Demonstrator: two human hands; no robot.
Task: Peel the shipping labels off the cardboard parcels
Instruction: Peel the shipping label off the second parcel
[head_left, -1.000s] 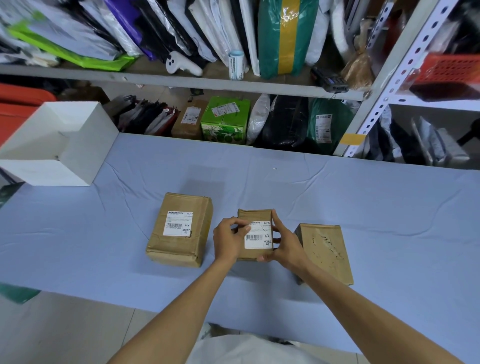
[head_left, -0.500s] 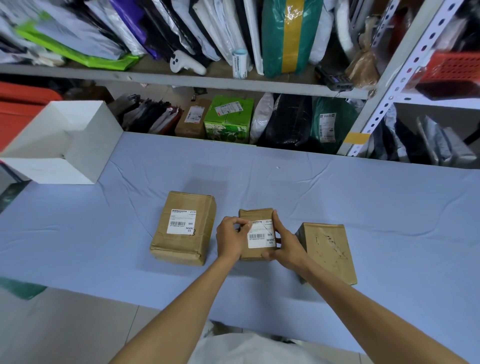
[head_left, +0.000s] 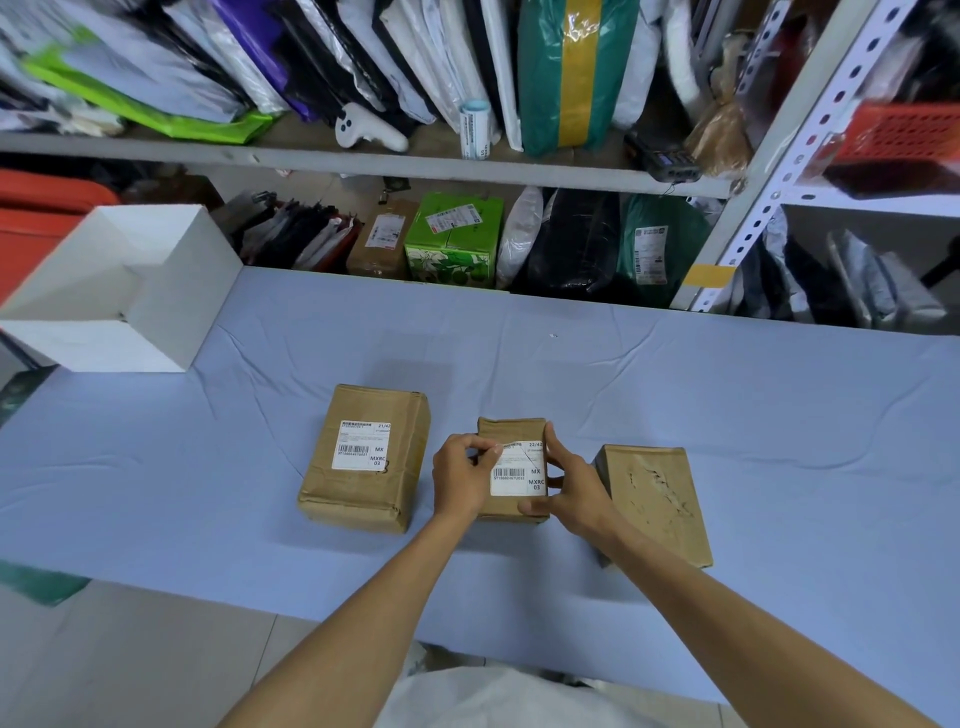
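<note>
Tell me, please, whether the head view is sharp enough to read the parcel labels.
Head view: even, soft light; the middle parcel's label shows large letters clearly, small print not; the mailer bags on the upper-left shelf are blurred; the wide lens slants the perforated shelf upright.

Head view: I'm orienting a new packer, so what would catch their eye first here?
At the centre of the blue table, the left hand pinches the lifted top-left corner of the middle parcel's label, while the right hand grips the middle parcel by its right side. The left parcel's label lies flat on the left parcel; the right parcel shows bare, scuffed cardboard.
</note>
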